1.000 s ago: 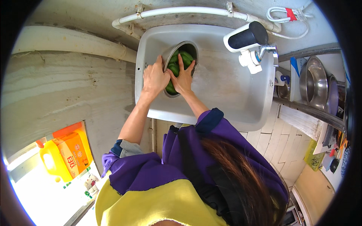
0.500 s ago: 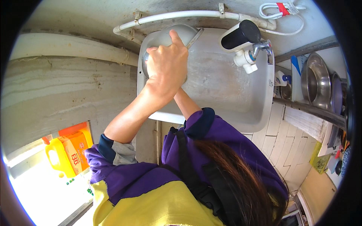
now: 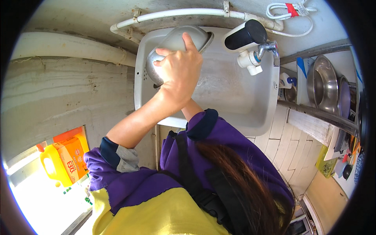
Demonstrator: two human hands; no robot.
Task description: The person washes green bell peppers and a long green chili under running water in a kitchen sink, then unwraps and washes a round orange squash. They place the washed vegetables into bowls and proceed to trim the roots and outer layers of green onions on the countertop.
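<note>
The silver, oval metal bowl [image 3: 170, 41] has tipped underside-up at the left of the pale rectangular sink [image 3: 235, 94], left hand [image 3: 180, 69] splayed on it (right hand hidden, grip untellable), tipping apparently done, remaining contents unseen.

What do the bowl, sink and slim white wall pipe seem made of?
Bowl: probably stainless steel, dull finish, judging by its grey metallic sheen. Sink: semi-gloss ceramic or plastic; its pale, rounded walls leave it open. Pipe: likely plastic, satin, from its smooth white surface.
</note>
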